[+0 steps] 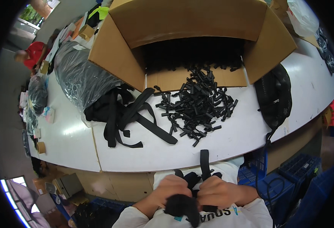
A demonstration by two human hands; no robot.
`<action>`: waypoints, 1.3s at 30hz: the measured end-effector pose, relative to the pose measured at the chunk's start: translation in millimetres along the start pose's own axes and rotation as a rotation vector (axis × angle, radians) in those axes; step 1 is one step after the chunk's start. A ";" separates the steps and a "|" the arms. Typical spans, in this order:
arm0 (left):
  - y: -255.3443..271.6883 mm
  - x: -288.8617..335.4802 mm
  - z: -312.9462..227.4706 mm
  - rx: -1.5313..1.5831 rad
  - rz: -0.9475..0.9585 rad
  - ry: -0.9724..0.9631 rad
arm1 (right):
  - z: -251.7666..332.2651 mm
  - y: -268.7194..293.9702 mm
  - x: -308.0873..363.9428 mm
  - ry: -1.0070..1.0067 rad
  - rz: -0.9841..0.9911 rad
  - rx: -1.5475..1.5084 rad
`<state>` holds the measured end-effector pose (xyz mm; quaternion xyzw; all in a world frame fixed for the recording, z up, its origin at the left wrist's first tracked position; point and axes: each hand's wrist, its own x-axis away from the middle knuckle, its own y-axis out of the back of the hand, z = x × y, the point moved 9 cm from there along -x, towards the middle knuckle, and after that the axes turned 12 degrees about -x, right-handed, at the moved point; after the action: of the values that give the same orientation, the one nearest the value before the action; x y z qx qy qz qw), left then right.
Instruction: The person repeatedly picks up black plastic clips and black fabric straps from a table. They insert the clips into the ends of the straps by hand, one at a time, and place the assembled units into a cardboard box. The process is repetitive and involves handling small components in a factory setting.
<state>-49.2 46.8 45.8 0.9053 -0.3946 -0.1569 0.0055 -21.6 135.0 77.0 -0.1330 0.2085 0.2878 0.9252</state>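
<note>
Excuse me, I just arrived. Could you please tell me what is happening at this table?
A person holds black straps in the left hand and right hand, close together before the white shirt. On the white table, small black pieces lie heaped at an open cardboard box, partly on its front flap. More loose straps lie to the left, beside a plastic bag. The fingers hide exactly how the held straps meet.

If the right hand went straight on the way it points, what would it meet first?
The right hand points leftward, so most likely the left hand, though depth around the black straps they grip is unclear.
</note>
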 end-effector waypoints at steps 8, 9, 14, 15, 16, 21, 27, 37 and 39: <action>-17.0 -1.0 -24.9 -0.187 0.079 -0.382 | -34.6 1.9 10.0 -0.074 -0.112 -0.206; -17.2 -4.3 -40.4 -0.238 0.019 -0.481 | -43.2 2.3 13.4 -0.119 -0.196 -0.311; -9.2 -7.4 -14.0 -0.215 -0.089 -0.263 | -44.2 18.7 29.6 -0.229 -0.517 -0.224; -9.0 -8.3 -8.5 -0.162 -0.091 -0.207 | -37.3 21.6 28.1 -0.141 -0.536 -0.189; -9.0 -8.8 -2.6 -0.109 -0.094 -0.151 | -34.1 24.0 27.0 -0.130 -0.538 -0.180; 1.7 -3.9 -3.0 -0.135 -0.118 -0.093 | -16.5 37.8 19.4 -0.154 -0.510 0.184; 0.4 7.5 -4.8 -0.252 -0.136 -0.160 | -27.2 46.2 20.4 -0.348 -0.504 0.393; 19.6 28.8 11.5 -0.227 -0.406 0.055 | -81.3 102.9 24.5 -0.643 -0.413 1.217; 24.1 32.1 13.7 -0.229 -0.457 0.056 | -87.1 102.9 22.6 -0.649 -0.390 1.229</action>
<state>-49.8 8.7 27.1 0.9685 -0.1590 -0.1725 0.0831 -92.2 196.1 -22.9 0.4689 0.0196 -0.0270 0.8826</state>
